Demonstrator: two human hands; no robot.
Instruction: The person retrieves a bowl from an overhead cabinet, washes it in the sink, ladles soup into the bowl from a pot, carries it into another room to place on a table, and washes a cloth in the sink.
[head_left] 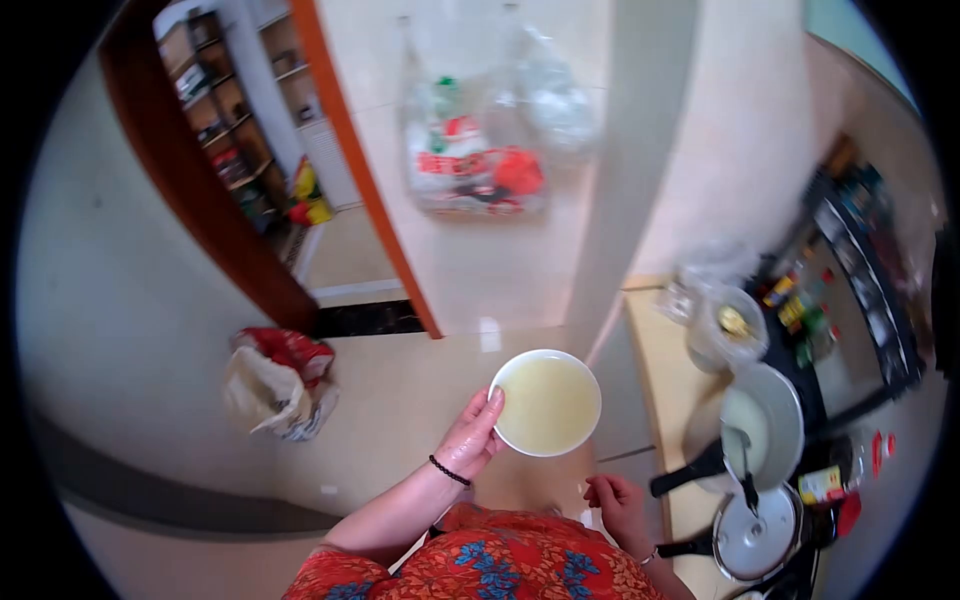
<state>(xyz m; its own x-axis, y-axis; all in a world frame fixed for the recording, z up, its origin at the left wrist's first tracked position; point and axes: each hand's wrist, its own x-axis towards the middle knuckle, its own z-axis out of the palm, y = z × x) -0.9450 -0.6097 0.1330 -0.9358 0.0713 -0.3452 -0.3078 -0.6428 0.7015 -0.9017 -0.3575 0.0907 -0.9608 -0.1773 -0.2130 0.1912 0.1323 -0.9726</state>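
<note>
My left hand [472, 432] grips the rim of a white bowl [548, 402] from its left side, thumb over the edge. Pale yellowish, cloudy liquid fills much of the bowl, which is held up over the floor in front of my body. Lower right, near my waist, my right hand [622, 508] hangs with loosely bent fingers and nothing visible in them. To its right stands a deep pot [786, 400] with a black handle, holding whitish contents and a dark-handled ladle [746, 470].
A round metal lid [752, 540] lies below the pot on the counter [655, 365]. Beyond the pot are a plastic-lined container [722, 345] and a dark rack [868, 270] with bottles. A bag [275, 385] sits on the floor by the doorway; plastic bags [470, 165] hang on the wall.
</note>
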